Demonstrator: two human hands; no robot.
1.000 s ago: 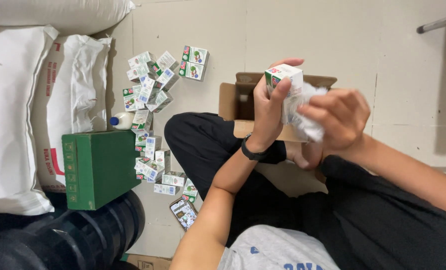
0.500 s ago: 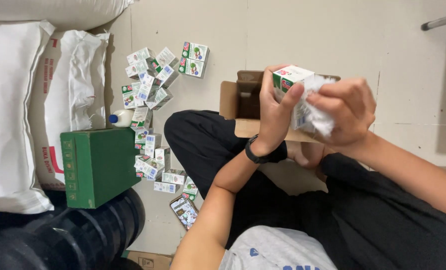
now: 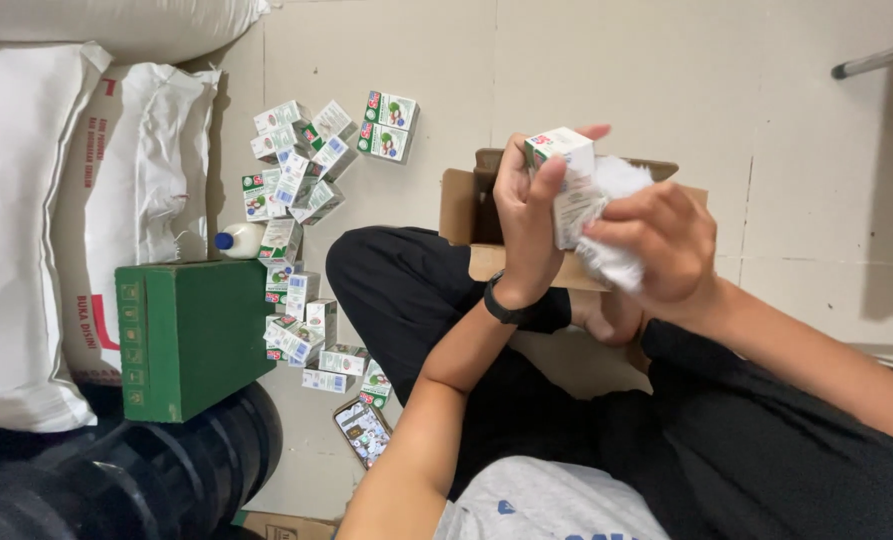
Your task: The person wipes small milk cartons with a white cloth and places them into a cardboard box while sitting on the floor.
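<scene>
My left hand (image 3: 526,215) grips a small white and green carton (image 3: 564,170), held upright in front of me. My right hand (image 3: 656,238) holds a crumpled white cloth (image 3: 614,220) pressed against the carton's right side. A black band sits on my left wrist. Both hands hover over an open brown cardboard box (image 3: 458,205) on the floor between my crossed legs in black trousers.
Several matching small cartons (image 3: 296,165) lie scattered on the pale floor at left, more near my knee (image 3: 311,340). A green box (image 3: 188,335), a small white bottle with blue cap (image 3: 238,241), white sacks (image 3: 136,190) and black rolled material (image 3: 126,480) lie at left.
My hands with the carton and cloth have shifted slightly; the right hand has moved down along the carton's side with the cloth.
</scene>
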